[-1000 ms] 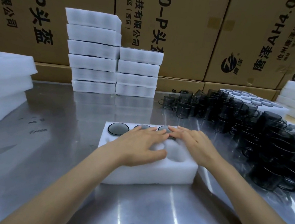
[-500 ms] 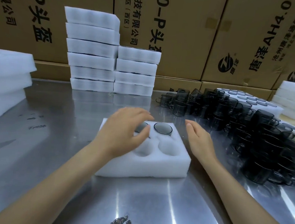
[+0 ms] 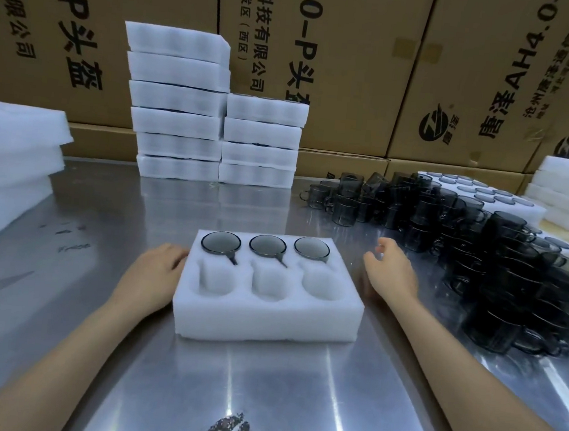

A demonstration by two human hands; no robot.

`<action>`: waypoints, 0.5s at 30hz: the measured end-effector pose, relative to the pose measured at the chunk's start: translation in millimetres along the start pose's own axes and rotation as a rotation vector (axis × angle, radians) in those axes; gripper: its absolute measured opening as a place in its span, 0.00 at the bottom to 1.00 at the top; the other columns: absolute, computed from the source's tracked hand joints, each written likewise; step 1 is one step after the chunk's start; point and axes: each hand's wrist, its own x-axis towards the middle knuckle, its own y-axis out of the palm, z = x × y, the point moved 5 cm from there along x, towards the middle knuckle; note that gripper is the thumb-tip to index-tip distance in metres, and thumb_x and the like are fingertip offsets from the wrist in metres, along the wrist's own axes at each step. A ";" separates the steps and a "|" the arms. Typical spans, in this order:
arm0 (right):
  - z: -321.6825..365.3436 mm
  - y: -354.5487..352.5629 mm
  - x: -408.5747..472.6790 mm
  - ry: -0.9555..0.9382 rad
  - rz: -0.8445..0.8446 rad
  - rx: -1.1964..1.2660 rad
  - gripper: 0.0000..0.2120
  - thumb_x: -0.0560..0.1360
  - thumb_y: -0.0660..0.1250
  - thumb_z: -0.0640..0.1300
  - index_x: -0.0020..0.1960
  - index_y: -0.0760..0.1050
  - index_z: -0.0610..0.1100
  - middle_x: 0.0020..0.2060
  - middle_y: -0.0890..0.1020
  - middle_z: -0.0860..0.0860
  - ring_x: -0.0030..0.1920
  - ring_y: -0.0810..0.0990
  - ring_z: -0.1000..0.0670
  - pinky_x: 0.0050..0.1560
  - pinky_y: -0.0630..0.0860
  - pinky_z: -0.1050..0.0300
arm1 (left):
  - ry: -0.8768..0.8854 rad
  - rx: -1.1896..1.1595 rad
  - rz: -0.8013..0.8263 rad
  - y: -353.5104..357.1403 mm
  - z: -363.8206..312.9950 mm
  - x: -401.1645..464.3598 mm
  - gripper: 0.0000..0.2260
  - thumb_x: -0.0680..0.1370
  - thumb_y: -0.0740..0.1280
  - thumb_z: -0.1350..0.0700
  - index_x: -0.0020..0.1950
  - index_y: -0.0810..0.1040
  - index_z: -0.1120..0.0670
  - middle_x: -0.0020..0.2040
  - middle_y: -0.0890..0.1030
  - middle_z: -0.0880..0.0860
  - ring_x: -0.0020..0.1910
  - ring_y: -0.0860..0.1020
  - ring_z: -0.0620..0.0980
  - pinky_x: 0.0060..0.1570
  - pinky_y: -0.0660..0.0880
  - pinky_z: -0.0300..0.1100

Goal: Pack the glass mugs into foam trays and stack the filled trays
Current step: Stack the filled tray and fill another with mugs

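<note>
Now both hands [image 3: 154,272] off tray [image 3: 267,320].

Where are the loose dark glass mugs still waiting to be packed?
The pile of loose dark glass mugs sits on the steel table at the head view's right, beyond the right hand and right of the white foam tray.

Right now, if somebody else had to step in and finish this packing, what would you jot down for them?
Left hand: rests against the left side of the foam tray, holding nothing.
Right hand: open, just right of the tray, toward the loose mugs.
Done: three mugs sit in the tray's far row.
Left: fill the three empty near pockets, then put the tray on the stacks at the back.
</note>
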 end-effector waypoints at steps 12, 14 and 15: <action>33.5 41.8 55.8 -0.264 0.005 -0.373 0.24 0.78 0.58 0.45 0.73 0.61 0.44 0.74 0.62 0.50 0.66 0.70 0.44 0.53 0.72 0.48 | 0.067 0.110 0.006 1.7 -8.6 0.5 0.13 0.81 0.57 0.57 0.62 0.76 0.53 0.61 0.75 0.52 0.61 0.70 0.54 0.53 0.67 0.45; 34.8 46.6 65.3 -0.268 0.001 -0.368 0.26 0.77 0.58 0.44 0.74 0.58 0.45 0.76 0.57 0.52 0.66 0.69 0.44 0.53 0.72 0.48 | 0.062 0.102 0.003 2.7 -7.5 4.6 0.13 0.81 0.57 0.57 0.63 0.75 0.53 0.62 0.74 0.52 0.62 0.69 0.54 0.55 0.67 0.45; 35.4 48.7 69.3 -0.275 0.001 -0.366 0.27 0.77 0.58 0.45 0.75 0.57 0.45 0.76 0.55 0.53 0.66 0.69 0.44 0.52 0.72 0.48 | 0.062 0.102 -0.001 3.3 -6.5 6.5 0.13 0.81 0.58 0.57 0.64 0.75 0.53 0.63 0.74 0.52 0.63 0.69 0.54 0.56 0.67 0.45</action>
